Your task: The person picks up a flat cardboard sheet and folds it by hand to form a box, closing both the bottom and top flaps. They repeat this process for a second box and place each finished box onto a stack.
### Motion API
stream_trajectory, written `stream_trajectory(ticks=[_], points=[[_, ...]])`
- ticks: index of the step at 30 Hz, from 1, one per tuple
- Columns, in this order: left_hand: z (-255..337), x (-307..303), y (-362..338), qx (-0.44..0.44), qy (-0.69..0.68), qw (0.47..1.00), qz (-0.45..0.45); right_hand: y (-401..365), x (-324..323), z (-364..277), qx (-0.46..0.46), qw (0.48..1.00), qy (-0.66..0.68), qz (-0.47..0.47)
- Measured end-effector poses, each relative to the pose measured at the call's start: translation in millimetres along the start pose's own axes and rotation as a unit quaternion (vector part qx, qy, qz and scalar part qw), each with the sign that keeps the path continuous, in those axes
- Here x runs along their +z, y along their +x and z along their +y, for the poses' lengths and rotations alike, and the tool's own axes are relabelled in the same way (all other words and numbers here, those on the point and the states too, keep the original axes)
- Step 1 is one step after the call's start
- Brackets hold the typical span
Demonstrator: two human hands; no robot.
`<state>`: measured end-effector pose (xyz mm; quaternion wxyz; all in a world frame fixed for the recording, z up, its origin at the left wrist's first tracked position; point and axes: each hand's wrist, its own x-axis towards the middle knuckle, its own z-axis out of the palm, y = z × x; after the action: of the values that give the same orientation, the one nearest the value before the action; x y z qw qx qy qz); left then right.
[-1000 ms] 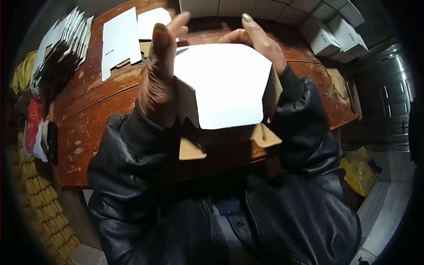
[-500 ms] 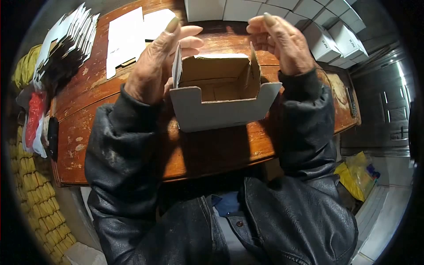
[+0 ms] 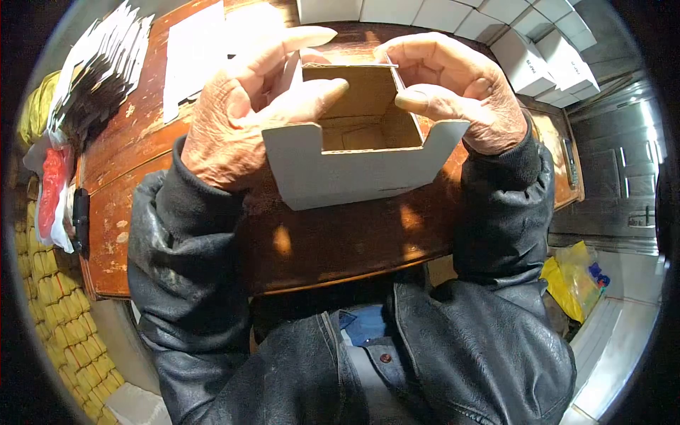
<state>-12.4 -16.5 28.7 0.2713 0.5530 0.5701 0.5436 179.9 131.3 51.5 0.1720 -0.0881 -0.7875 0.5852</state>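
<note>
An open box (image 3: pixel 365 170) of thin board stands in front of the person's chest, over the middle of the table (image 3: pixel 156 212); whether its base touches the wood cannot be told. Its outside is smooth and pale, its inside plain brown, and its near wall has a wide, square-cornered notch between 2 raised ends.

The left hand (image 3: pixel 237 113) is at the left wall, its thumb reaching over into the opening and its index finger stretched toward the far corner; whether these fingers close firmly on the board cannot be told. The right hand (image 3: pixel 471 85) grips the right wall, thumb at the rim and fingers curved round the far corner. Both wrists come out of ribbed cuffs on a creased black leather jacket (image 3: pixel 453 354).

The table is reddish-brown wood, glossy but scuffed, with chipped patches. Beyond the left hand lie flat white sheets (image 3: pixel 193 57), and farther left leans a jagged stack of folded cartons (image 3: pixel 106 67). Closed white boxes (image 3: pixel 411 15) line the far edge, and 2 with small dark print (image 3: pixel 528 64) sit at the right. A red bundle in thin plastic (image 3: pixel 52 188) hangs beside the table's left edge, and a crinkled yellow bag (image 3: pixel 564 287) lies low at the right.
</note>
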Motion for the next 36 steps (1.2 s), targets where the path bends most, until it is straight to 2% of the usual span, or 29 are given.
stream_trajectory(ticks=[1, 7, 10, 12, 14, 17, 18, 19, 20, 23, 25, 28, 30, 31, 32, 33, 35, 36], points=[[1.5, 0.0, -0.6, -0.008, 0.047, 0.999, 0.003, 0.1, -1.5, 3.9, -0.016, 1.000, 0.004, -0.002], [3.0, 6.4, -3.6, 0.010, -0.001, 0.999, 0.043, 2.3, 5.8, 4.1, -0.011, 1.000, 0.010, 0.002], [-7.0, 6.9, -1.5, 0.089, 0.005, 0.995, 0.051, 2.2, 11.9, 7.3, -0.034, 0.999, -0.020, 0.012], [-5.2, 0.4, -2.4, 0.079, 0.093, 0.992, 0.028, 3.5, 10.0, 13.3, -0.075, 0.995, -0.071, 0.012], [3.5, 0.2, -5.2, 0.055, 0.147, 0.987, 0.028, 1.0, 11.3, 10.1, -0.055, 0.992, -0.101, 0.057], [-14.1, -5.2, 1.2, 0.108, 0.018, 0.991, 0.076, 1.4, 10.7, 9.3, -0.068, 0.991, -0.081, 0.084], [-13.8, -0.1, -0.3, 0.098, -0.018, 0.990, 0.104, 1.8, 8.5, 9.6, -0.077, 0.990, -0.076, 0.086], [-9.7, 0.4, -1.7, 0.083, 0.001, 0.990, 0.111, 2.4, 5.9, 9.7, -0.087, 0.990, -0.071, 0.088], [-3.4, -0.7, -2.5, 0.067, 0.019, 0.991, 0.117, 2.4, 1.1, 8.2, -0.081, 0.985, -0.131, 0.083], [-3.3, -4.2, -2.4, 0.048, 0.027, 0.992, 0.114, -3.0, -8.8, -2.3, -0.032, 0.992, -0.117, 0.043], [-4.0, -4.6, -2.3, 0.023, 0.041, 0.993, 0.106, -1.4, -8.5, 2.4, -0.050, 0.987, -0.144, 0.048], [-1.2, -0.2, -1.8, 0.082, 0.126, 0.981, 0.123, -4.1, -5.8, -8.4, 0.008, 0.990, -0.139, 0.033], [-2.9, -2.5, -2.1, 0.036, 0.042, 0.992, 0.113, -2.3, -2.5, 3.7, -0.073, 0.996, -0.028, 0.045], [-4.1, -3.4, -1.3, 0.014, -0.001, 0.994, 0.109, -1.8, -1.9, 5.4, -0.083, 0.996, -0.001, 0.032], [-7.4, -3.2, 1.3, 0.068, 0.050, 0.989, 0.125, -3.5, -0.2, 3.3, -0.069, 0.997, 0.009, 0.015], [-6.6, -4.0, 0.2, 0.048, 0.016, 0.991, 0.125, -5.0, 2.2, 2.5, -0.058, 0.998, 0.025, -0.002], [-3.8, -4.8, -0.9, 0.009, -0.055, 0.991, 0.119, -5.2, 8.0, -1.0, -0.029, 1.000, -0.001, 0.010], [-2.6, -6.6, -0.2, 0.062, 0.035, 0.992, 0.104, -4.9, 7.6, 0.6, -0.036, 0.995, -0.084, 0.028]])
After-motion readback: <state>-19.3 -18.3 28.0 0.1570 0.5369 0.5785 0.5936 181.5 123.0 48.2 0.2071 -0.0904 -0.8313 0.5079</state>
